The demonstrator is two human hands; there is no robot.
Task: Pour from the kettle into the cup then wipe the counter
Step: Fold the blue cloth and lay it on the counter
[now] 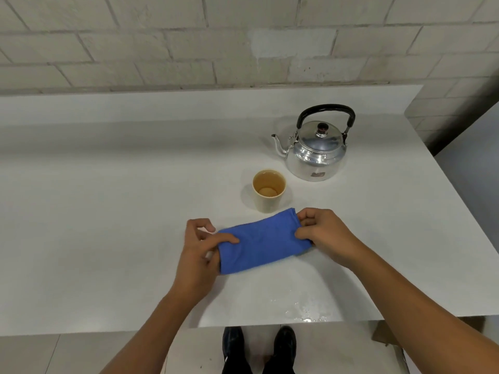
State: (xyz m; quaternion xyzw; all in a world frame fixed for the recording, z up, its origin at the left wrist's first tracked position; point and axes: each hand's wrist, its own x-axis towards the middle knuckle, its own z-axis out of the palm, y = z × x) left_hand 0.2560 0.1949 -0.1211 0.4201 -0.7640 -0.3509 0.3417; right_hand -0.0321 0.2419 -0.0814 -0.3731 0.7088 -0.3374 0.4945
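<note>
The folded blue microfibre cloth (pixel 261 242) sits just below the middle of the frame, stretched between both hands above or on the white bench (pixel 108 211) (whether it touches the surface cannot be told). It looks soft, light and limp, so it should sag wherever it is unsupported and is best taken by its short ends or pressed flat under a palm for wiping. The left hand (pixel 198 255) has its grip pinched on the cloth's lower-left end, thumb on top and fingers beneath. The right hand (pixel 322 233) has its grip pinched on the upper-right end, fingers curled over the fold. The cloth thus lies squarely between the two grips.

Right behind the cloth stands the pale yellow paper cup (pixel 269 190), holding some amber liquid, so the pouring looks done. The shiny metal kettle with a black handle (pixel 316 152) stands upright to the upper right of it. A wet patch (pixel 305 310) glistens near the bench's front edge, lower right of the cloth, probably what needs wiping.
</note>
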